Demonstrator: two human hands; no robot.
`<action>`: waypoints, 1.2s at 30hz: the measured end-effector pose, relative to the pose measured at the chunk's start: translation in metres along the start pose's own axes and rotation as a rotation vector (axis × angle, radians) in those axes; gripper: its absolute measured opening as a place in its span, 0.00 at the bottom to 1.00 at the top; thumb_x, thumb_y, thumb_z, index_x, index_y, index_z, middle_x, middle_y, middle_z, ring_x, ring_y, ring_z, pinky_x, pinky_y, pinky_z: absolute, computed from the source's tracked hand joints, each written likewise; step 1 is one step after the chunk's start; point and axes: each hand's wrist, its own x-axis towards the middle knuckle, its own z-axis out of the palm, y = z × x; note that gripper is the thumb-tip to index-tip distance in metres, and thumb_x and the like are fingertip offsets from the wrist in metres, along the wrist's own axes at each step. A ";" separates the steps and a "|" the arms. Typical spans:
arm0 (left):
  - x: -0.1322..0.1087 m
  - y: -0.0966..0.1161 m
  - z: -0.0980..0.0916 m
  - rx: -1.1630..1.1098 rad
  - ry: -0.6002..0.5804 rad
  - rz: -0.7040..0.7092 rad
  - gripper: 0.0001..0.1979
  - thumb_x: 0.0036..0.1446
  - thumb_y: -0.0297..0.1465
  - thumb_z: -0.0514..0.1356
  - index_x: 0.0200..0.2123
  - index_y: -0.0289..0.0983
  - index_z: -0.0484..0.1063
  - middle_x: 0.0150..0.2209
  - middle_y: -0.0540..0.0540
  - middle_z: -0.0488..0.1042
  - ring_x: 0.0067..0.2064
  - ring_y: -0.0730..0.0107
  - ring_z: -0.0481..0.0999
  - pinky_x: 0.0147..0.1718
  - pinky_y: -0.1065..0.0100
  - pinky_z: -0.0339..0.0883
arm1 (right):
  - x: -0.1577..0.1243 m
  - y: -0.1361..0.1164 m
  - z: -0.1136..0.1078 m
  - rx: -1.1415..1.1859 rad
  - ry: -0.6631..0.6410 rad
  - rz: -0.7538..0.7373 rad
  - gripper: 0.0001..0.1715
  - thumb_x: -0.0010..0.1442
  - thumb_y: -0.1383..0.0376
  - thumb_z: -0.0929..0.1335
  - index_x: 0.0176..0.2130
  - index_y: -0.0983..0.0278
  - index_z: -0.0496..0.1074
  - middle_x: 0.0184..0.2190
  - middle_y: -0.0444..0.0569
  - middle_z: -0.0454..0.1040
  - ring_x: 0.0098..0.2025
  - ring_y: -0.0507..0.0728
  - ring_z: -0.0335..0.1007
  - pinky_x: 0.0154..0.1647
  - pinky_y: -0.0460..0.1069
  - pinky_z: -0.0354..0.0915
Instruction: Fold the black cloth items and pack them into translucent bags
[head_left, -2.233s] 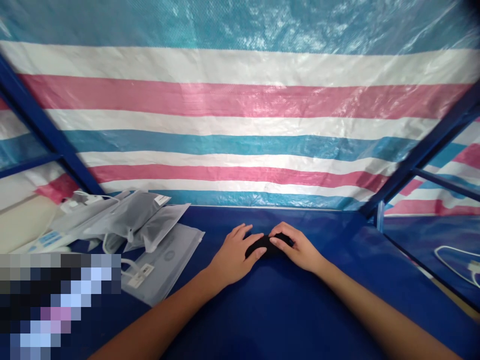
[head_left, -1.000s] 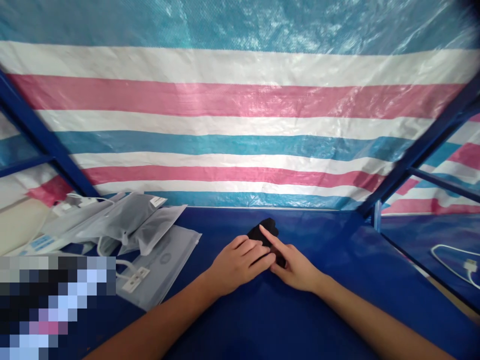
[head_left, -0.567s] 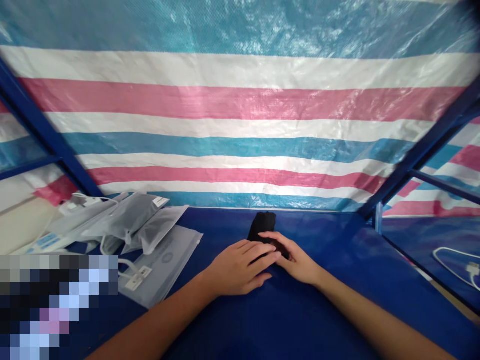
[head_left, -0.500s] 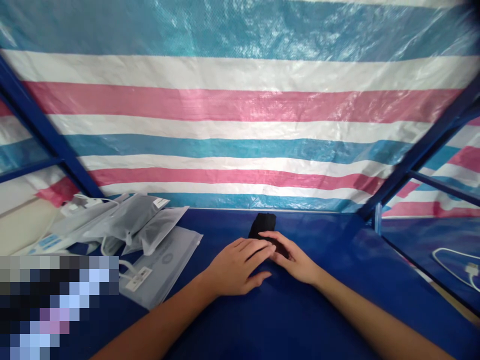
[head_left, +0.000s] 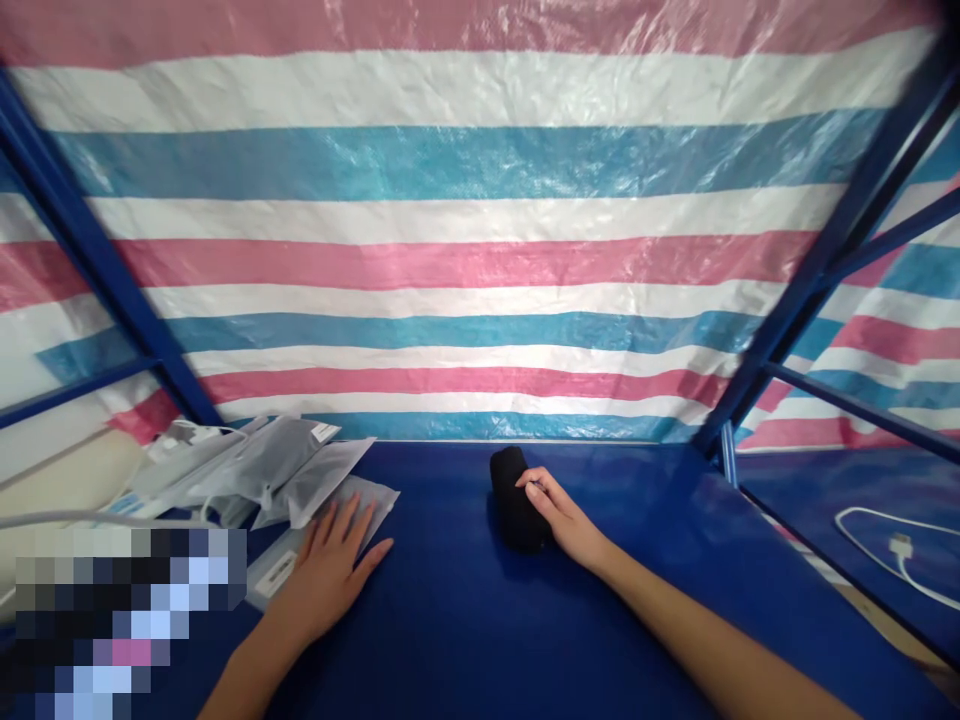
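Observation:
An oblong black soft case or bundle (head_left: 511, 505) rests on the blue tabletop (head_left: 465, 630), its exact kind unclear. My right hand (head_left: 564, 515) is closed on its right side, thumb and fingertips bent over the top. Off to the left, my left hand (head_left: 334, 560) lies open, palm down and fingers spread, over a flat frosted zip bag (head_left: 384, 498). The hand hides much of that bag; a white label shows beside the wrist.
Several frosted plastic bags (head_left: 277, 465) with grey contents and white cables are heaped at the back left. Blue metal posts (head_left: 795, 300) frame both sides. Striped plastic sheeting (head_left: 480, 265) hangs behind. A white USB cable (head_left: 900, 548) lies at the right.
My left hand has left the black item and moved left onto the zip bag. My right hand still holds the item, now showing more of it. The view has tilted up slightly.

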 end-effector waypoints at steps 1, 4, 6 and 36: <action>-0.006 -0.006 0.003 -0.002 -0.009 0.018 0.35 0.72 0.51 0.52 0.74 0.40 0.64 0.77 0.41 0.59 0.78 0.39 0.53 0.73 0.37 0.54 | 0.001 0.002 0.000 0.005 -0.004 -0.001 0.27 0.72 0.37 0.63 0.53 0.54 0.65 0.33 0.40 0.65 0.25 0.52 0.63 0.24 0.47 0.68; -0.017 -0.006 0.005 -0.026 0.005 0.100 0.31 0.75 0.47 0.49 0.74 0.42 0.63 0.76 0.44 0.60 0.77 0.44 0.57 0.73 0.39 0.56 | 0.002 0.008 0.001 0.010 -0.023 -0.005 0.27 0.71 0.38 0.66 0.54 0.53 0.66 0.36 0.40 0.67 0.25 0.51 0.64 0.22 0.46 0.66; -0.021 0.004 0.004 -0.057 0.011 0.155 0.30 0.76 0.45 0.49 0.75 0.41 0.62 0.74 0.43 0.64 0.75 0.47 0.62 0.72 0.41 0.59 | 0.003 0.010 0.000 -0.051 -0.033 -0.012 0.27 0.73 0.39 0.64 0.58 0.53 0.69 0.40 0.43 0.71 0.25 0.51 0.66 0.22 0.46 0.67; 0.059 0.127 0.005 -0.421 0.194 0.830 0.10 0.73 0.32 0.59 0.46 0.39 0.82 0.41 0.45 0.85 0.43 0.61 0.84 0.47 0.59 0.77 | 0.000 -0.011 -0.018 -0.923 -0.085 -0.583 0.11 0.73 0.65 0.69 0.47 0.55 0.83 0.68 0.56 0.68 0.66 0.70 0.67 0.63 0.69 0.69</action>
